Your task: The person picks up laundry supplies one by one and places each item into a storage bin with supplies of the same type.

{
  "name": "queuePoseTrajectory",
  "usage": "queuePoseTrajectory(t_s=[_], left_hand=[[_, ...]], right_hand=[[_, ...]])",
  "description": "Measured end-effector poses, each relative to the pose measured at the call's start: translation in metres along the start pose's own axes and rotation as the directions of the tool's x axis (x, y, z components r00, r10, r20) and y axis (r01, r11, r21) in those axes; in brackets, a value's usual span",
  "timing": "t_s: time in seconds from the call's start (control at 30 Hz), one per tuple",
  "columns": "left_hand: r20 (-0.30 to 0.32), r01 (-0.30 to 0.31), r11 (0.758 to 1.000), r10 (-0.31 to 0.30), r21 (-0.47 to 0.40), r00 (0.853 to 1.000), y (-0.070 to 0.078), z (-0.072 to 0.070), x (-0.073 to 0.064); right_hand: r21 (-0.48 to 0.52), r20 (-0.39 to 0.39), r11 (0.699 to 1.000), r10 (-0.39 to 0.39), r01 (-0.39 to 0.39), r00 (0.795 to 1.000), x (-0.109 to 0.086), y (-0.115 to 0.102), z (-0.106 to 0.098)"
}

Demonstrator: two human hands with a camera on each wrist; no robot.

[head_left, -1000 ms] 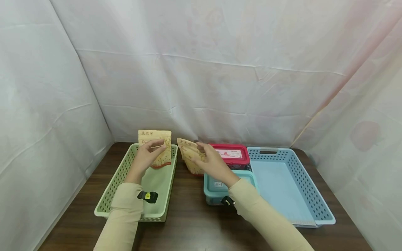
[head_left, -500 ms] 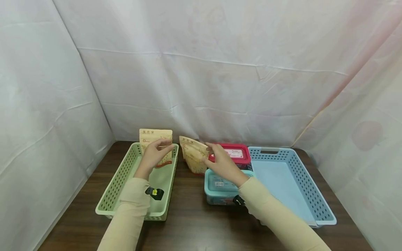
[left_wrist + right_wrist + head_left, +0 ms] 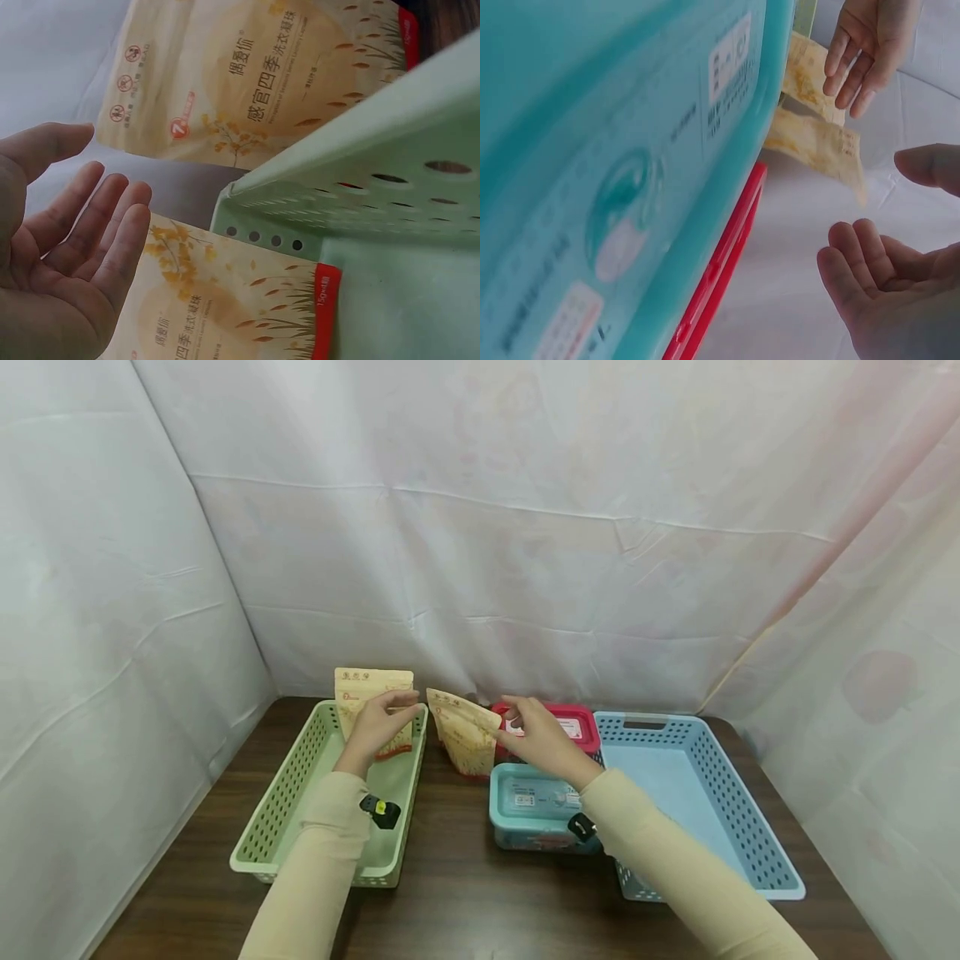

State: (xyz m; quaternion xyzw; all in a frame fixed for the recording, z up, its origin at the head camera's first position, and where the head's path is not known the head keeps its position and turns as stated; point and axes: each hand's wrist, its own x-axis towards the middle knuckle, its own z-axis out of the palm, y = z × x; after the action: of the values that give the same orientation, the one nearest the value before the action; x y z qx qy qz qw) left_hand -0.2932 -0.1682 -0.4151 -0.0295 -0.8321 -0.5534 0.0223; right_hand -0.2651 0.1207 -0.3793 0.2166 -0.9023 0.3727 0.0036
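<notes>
My left hand (image 3: 381, 727) hovers over the back of the green basket (image 3: 277, 810), fingers relaxed and holding nothing. Behind it a cream pouch of laundry pods (image 3: 356, 687) stands upright in the basket. A second laundry pod pouch (image 3: 465, 735) leans on the table, outside the basket's right side; the left wrist view shows both the leaning pouch (image 3: 247, 82) and the one in the basket (image 3: 225, 300). My right hand (image 3: 543, 739), thumb and fingers apart, is over the red-lidded box (image 3: 573, 714), its fingertips close to the leaning pouch's right edge. In the right wrist view its grasp (image 3: 892, 285) is bare.
A teal-lidded box (image 3: 521, 793) sits in front of the red-lidded one. To their right stands a light blue perforated basket (image 3: 682, 777). White curtains (image 3: 487, 527) enclose the dark wooden table (image 3: 465, 893) at the back and sides.
Both hands have drifted to the right, away from the pouches' middles. More of each pouch's printed front shows. The baskets and boxes stay in place.
</notes>
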Motion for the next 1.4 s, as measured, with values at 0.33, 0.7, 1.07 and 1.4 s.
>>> queuePoseTrajectory(t_s=[0.33,0.7,1.07,1.4], left_hand=[[0.004,0.013,1.000,-0.013,0.015,1.000,-0.008,0.004,0.008],[0.025,0.031,0.999,-0.032,0.017,0.999,-0.014,0.008,0.015],[0.081,0.052,0.994,-0.060,0.096,0.995,-0.009,0.010,0.022],[0.084,0.040,0.988,-0.053,0.151,0.995,-0.007,0.011,0.029]], right_hand=[[-0.002,0.103,0.999,0.050,-0.050,0.993,0.007,0.009,-0.006],[-0.027,0.192,0.994,0.113,-0.110,0.975,0.013,0.013,-0.008],[-0.061,0.235,0.996,0.070,-0.057,0.970,0.020,0.015,-0.004],[-0.046,0.211,0.998,0.057,-0.048,0.976,0.021,0.018,-0.001]])
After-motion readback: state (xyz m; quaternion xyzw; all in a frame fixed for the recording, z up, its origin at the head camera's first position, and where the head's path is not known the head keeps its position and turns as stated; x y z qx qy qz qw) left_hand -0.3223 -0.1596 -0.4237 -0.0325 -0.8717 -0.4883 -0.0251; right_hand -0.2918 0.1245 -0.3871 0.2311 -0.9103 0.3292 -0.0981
